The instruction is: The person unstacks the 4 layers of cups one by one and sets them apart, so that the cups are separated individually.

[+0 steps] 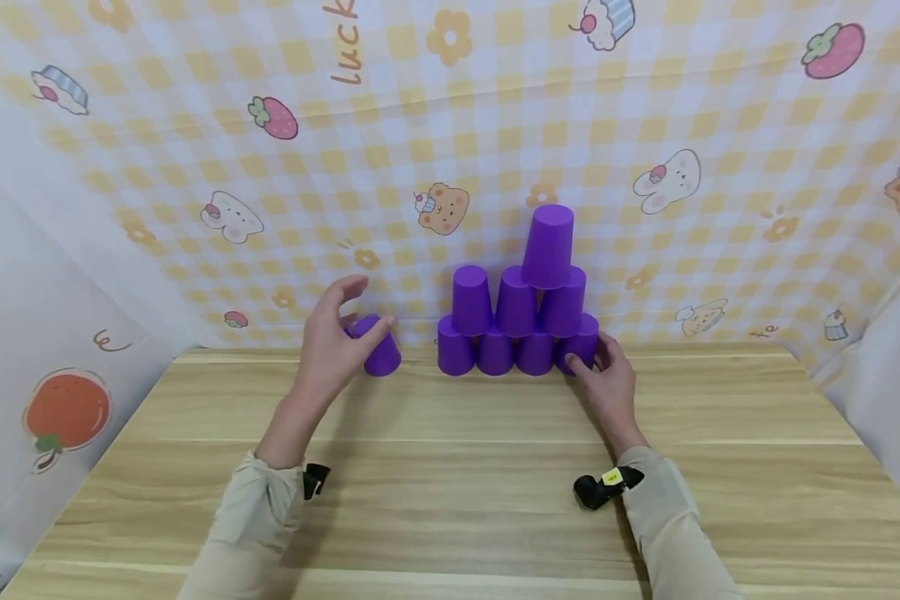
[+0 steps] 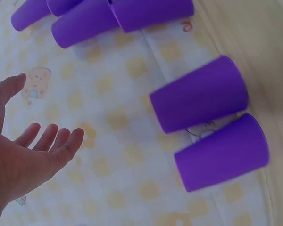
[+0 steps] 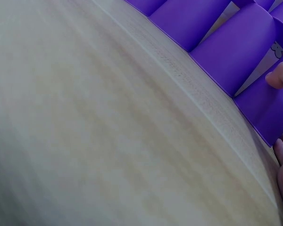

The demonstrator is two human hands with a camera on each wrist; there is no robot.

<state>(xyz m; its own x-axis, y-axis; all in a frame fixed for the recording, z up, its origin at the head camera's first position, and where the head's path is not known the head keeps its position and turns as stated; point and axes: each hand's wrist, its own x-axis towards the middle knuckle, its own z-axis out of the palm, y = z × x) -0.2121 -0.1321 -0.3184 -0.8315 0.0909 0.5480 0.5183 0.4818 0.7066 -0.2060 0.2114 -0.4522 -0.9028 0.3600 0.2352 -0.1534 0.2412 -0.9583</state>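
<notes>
Purple cups stand mouth-down in a stacked pyramid: a bottom row of several, three in the middle row, and one top cup over the right pair. My right hand grips the bottom row's rightmost cup, thumb on its front and fingers round its outer side. In the right wrist view the thumb rests on that cup. Left of the pyramid, two loose cups stand side by side; the head view shows one cup, partly covered by my left hand. That hand is spread, holding nothing.
The wood-grain table ends at a wall cloth with yellow checks and cartoon prints, close behind the cups. A white side cloth hangs at the left. Both wrists carry a black camera mount.
</notes>
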